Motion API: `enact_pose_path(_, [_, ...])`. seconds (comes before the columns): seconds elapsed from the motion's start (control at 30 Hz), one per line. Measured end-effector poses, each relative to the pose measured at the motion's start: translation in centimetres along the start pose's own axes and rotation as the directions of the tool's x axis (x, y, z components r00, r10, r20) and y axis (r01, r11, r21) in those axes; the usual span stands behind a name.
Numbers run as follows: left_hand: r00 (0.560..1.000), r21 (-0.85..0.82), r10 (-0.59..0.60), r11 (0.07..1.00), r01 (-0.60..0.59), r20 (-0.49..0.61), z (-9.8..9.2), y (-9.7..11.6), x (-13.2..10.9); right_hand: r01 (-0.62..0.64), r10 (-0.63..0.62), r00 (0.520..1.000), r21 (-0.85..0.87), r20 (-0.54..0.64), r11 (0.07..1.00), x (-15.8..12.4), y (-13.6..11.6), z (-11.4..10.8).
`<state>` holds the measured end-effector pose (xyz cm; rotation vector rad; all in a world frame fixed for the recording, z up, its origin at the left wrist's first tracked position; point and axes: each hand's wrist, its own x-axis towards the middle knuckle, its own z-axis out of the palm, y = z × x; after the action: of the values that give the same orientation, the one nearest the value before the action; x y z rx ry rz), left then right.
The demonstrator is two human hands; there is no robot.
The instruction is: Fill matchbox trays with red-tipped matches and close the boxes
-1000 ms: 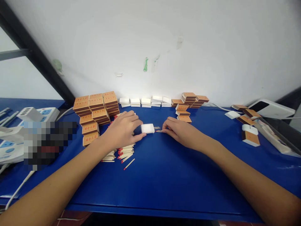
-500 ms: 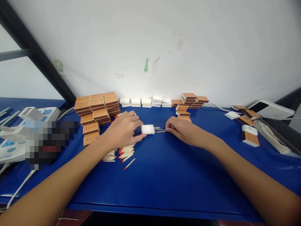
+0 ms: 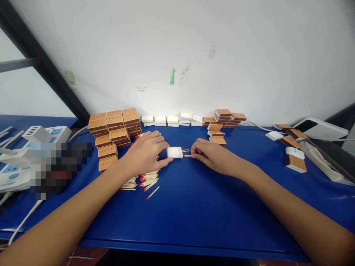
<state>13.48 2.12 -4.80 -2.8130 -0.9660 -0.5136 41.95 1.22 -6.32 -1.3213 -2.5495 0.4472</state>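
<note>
My left hand [image 3: 145, 153] rests on the blue table [image 3: 194, 207] with thumb and fingers closed on the left end of a small white matchbox tray [image 3: 174, 152]. My right hand [image 3: 209, 154] lies just right of the tray, its fingertips pinched on a few matchsticks [image 3: 186, 155] that point at the tray. A loose pile of red-tipped matches [image 3: 144, 180] lies under and in front of my left wrist.
Stacked orange matchboxes [image 3: 113, 131] stand at the back left, white trays [image 3: 172, 119] along the wall, more orange boxes [image 3: 222, 120] at the back right. Power strips and cables [image 3: 41, 135] lie at the left, a white device [image 3: 318, 129] and boxes at the right.
My right hand drew back slightly to the right, then slid left again toward the tray with the matchsticks. My left hand and the tray stayed put.
</note>
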Motion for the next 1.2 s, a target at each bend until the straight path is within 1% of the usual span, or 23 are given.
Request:
enact_pose_path(0.13, [1.000,-0.001,-0.004,1.000,0.004,0.011,-0.1,0.0,0.0,0.011,-0.011,1.000,-0.019,-0.001,1.000,0.0,0.1,0.0])
enact_pose_path(0.23, [1.000,-0.008,-0.007,1.000,0.007,0.014,0.0,0.0,0.0,0.016,-0.016,0.999,-0.009,-0.042,1.000,0.0,-0.2,-0.3])
enact_pose_path(0.33, [1.000,-0.020,-0.005,1.000,0.005,0.007,0.2,0.3,0.0,0.027,-0.028,0.992,-0.011,-0.125,1.000,-0.1,-1.2,-0.3])
enact_pose_path(0.4, [1.000,-0.040,-0.005,0.999,0.004,-0.007,0.3,0.6,0.0,0.042,-0.046,0.984,-0.028,-0.172,0.999,-0.2,-2.1,0.1])
enact_pose_path(0.53, [0.998,-0.053,0.022,0.998,-0.025,-0.053,0.2,1.1,0.1,0.084,-0.097,0.974,-0.073,-0.207,0.994,-0.2,-3.2,1.1])
enact_pose_path(0.6, [0.997,-0.025,0.031,0.999,-0.033,-0.076,0.0,0.9,0.1,0.080,-0.091,0.966,-0.054,-0.241,0.995,-0.2,-3.0,1.2])
enact_pose_path(0.7, [0.996,0.032,0.003,0.999,0.000,-0.094,-0.3,0.1,0.1,0.041,-0.040,0.949,-0.003,-0.312,0.999,0.1,-1.9,0.9])
enact_pose_path(0.77, [0.995,0.058,-0.025,0.998,0.030,-0.099,-0.4,-0.4,0.1,0.034,-0.026,0.955,0.024,-0.297,0.999,0.3,-1.1,1.0])
enact_pose_path(0.87, [0.995,0.067,-0.043,0.997,0.049,-0.091,-0.4,-0.8,0.1,0.039,-0.026,0.977,0.055,-0.211,0.998,0.8,-0.3,1.5])
enact_pose_path(0.93, [0.996,0.065,-0.044,0.997,0.049,-0.077,-0.3,-0.8,0.1,0.033,-0.022,0.983,0.060,-0.182,0.998,1.1,-0.1,1.8])
enact_pose_path(1.1, [0.998,0.061,-0.038,0.997,0.041,-0.060,0.0,-0.6,0.1,0.032,-0.031,0.988,0.001,-0.151,1.000,1.1,0.2,1.9])
enact_pose_path(1.2, [0.998,0.053,-0.027,0.998,0.030,-0.051,0.2,-0.6,0.0,0.032,-0.043,0.981,-0.061,-0.190,0.998,0.9,0.3,1.4])
